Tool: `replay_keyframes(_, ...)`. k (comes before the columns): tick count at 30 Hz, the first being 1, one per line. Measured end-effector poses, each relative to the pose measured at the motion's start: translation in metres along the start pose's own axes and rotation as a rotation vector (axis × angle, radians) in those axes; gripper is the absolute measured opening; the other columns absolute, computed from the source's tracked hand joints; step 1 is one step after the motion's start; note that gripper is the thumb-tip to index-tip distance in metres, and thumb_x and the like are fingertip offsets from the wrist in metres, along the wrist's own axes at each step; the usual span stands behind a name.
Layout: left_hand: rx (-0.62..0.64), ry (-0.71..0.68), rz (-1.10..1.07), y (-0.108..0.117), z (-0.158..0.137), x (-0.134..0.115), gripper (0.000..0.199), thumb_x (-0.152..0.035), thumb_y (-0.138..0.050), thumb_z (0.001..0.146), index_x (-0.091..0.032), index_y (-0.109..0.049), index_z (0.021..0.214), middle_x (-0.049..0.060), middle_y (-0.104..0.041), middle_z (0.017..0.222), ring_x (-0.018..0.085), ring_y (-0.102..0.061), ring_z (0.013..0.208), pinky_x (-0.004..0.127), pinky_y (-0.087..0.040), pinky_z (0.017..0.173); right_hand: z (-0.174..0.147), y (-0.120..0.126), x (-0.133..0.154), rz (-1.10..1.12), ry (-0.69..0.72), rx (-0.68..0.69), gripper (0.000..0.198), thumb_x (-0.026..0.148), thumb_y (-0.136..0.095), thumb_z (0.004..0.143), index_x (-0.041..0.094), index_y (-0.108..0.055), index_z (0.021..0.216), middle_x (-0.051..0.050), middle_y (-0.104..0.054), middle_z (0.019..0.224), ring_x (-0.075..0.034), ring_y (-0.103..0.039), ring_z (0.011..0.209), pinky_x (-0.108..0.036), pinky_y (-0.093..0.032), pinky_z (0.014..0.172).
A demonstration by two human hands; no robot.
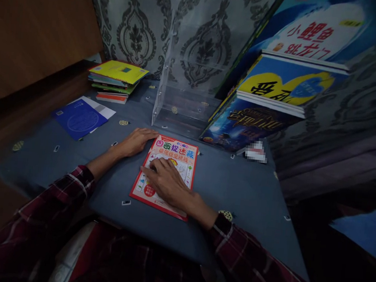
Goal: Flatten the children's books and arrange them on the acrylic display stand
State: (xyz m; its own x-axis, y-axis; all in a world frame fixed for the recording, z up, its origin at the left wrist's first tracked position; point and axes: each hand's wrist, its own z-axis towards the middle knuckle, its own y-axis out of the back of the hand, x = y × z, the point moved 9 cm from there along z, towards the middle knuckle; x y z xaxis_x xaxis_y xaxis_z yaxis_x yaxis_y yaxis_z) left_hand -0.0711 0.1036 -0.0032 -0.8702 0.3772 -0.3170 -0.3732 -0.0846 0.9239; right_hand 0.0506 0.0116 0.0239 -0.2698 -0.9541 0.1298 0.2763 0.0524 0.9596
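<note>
A red-bordered picture book (191, 154) with coloured Chinese lettering lies closed and flat on the table, front cover up. My right hand (168, 181) rests palm down across the middle of the cover, its fingers slightly bent and hiding part of the picture. At the book's upper left corner is my left hand (138, 141), palm down, with the fingers stretched out and their tips touching the corner or just beside it. Neither hand grips anything.
Behind the book stands a clear acrylic rack (161, 94). Large upright books (248, 124) fill its right part. A stack of books (117, 75) sits at the back left, with a blue booklet (81, 118) in front. The table (237, 185) has a grey-blue patterned cover.
</note>
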Motion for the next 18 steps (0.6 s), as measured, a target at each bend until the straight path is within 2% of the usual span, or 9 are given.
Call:
replay_keyframes(4, -0.015, 0.016, -0.016, 0.002, -0.002, 0.001, 0.061, -0.001, -0.040, 0.086, -0.020, -0.055, 0.142, 0.010, -0.063, 0.143, 0.023, -0.057, 0.131, 0.044, -0.042, 0.109, 0.006, -0.002, -0.015, 0.011, -0.049, 0.017, 0.030, 0.025, -0.047, 0.106, 0.021, -0.066, 0.128, -0.010, -0.061, 0.105, -0.025, -0.050, 0.099, -0.040, -0.044, 0.087)
replay_keyframes(9, -0.030, 0.022, -0.063, 0.005, -0.003, 0.002, 0.075, 0.001, -0.040, 0.082, -0.019, -0.037, 0.154, 0.009, -0.064, 0.143, 0.025, -0.055, 0.130, 0.044, -0.042, 0.107, 0.016, -0.004, -0.037, 0.021, -0.095, 0.033, 0.029, 0.023, -0.046, 0.106, 0.018, -0.067, 0.126, -0.012, -0.059, 0.109, -0.025, -0.048, 0.102, -0.040, -0.041, 0.090)
replay_keyframes(14, -0.051, 0.025, -0.081, 0.004, -0.004, 0.004, 0.071, -0.001, -0.039, 0.085, -0.017, -0.034, 0.155, 0.010, -0.064, 0.143, 0.026, -0.054, 0.131, 0.046, -0.040, 0.108, 0.029, -0.007, -0.063, -0.022, -0.143, -0.007, 0.030, 0.027, -0.043, 0.108, 0.021, -0.069, 0.121, -0.010, -0.060, 0.105, -0.025, -0.048, 0.100, -0.038, -0.038, 0.086)
replay_keyframes(18, -0.061, 0.014, -0.083, 0.004, -0.004, 0.004, 0.074, 0.000, -0.039, 0.084, -0.018, -0.033, 0.155, 0.010, -0.063, 0.144, 0.026, -0.054, 0.131, 0.048, -0.040, 0.109, 0.038, -0.008, -0.087, -0.054, -0.206, -0.009, 0.032, 0.027, -0.044, 0.107, 0.018, -0.067, 0.127, -0.013, -0.060, 0.107, -0.027, -0.049, 0.099, -0.038, -0.038, 0.083)
